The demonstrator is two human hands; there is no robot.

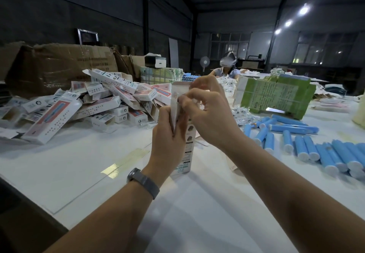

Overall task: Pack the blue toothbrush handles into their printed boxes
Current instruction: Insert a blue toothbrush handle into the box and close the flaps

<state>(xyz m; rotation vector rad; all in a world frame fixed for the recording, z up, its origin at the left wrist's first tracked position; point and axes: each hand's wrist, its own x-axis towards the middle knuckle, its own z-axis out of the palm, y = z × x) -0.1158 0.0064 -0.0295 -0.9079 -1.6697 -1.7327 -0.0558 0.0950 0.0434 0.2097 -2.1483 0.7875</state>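
Smooth blue cylindrical toothbrush handles (292,128)

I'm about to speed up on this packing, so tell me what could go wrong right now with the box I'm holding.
1. The left hand holds the upright white printed carton only at mid-height while the right hand pinches its top flap; hurrying could crease it.
2. The loose blue cylindrical toothbrush handles lie unrestrained near your right forearm and might roll if swept.
3. The leaning heap of printed cartons could slide.
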